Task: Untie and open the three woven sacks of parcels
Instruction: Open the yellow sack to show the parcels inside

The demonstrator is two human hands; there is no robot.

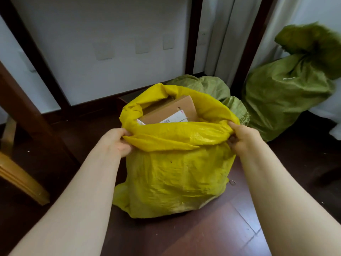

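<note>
A yellow woven sack (pixel 175 174) stands on the dark floor in front of me, its mouth open and its rim rolled outward. Inside lies a brown cardboard parcel (pixel 171 109) with a white label. My left hand (pixel 118 141) grips the rolled rim on the left side. My right hand (pixel 241 137) grips the rim on the right side. Behind the yellow sack lies a green woven sack (pixel 208 85), partly hidden. A second green sack (pixel 287 93) stands at the right, its neck bunched shut near the top.
A dark wooden frame and white wall panels (pixel 110 52) rise behind the sacks. A wooden chair part (pixel 20 178) juts in at the left. White curtain fabric (pixel 324 111) hangs at the far right. Reddish wooden floor (pixel 212 233) spreads in front.
</note>
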